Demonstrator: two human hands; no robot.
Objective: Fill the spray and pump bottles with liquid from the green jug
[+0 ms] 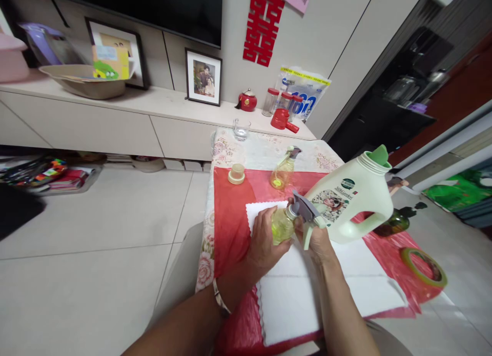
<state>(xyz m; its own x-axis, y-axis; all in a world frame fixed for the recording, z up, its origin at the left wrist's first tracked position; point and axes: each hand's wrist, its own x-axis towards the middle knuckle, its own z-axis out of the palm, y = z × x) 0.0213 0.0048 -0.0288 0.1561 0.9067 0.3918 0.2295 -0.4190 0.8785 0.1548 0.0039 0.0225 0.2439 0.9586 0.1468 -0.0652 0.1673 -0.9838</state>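
Observation:
A clear spray bottle (282, 226) with yellowish liquid is tilted over the white cloth (292, 305). My left hand (265, 241) wraps round its body. At its neck, my right hand (317, 241) grips the grey and pale green spray head (306, 210). Just beyond my right hand stands a large pale green jug (348, 197) with a handle, its mouth uncapped and a green spout showing. Another spray bottle (283, 170) with some yellow liquid stands farther back. To its left is a translucent cap (237, 174) on the red plastic sheet (230, 217).
A roll of tape (407, 261) and a dark green bottle (395, 224) lie on the right side. A glass mug (241, 129) stands at the table's far edge. Behind it, a low cabinet (184, 141) carries jars, a red pot (247, 101) and framed photos.

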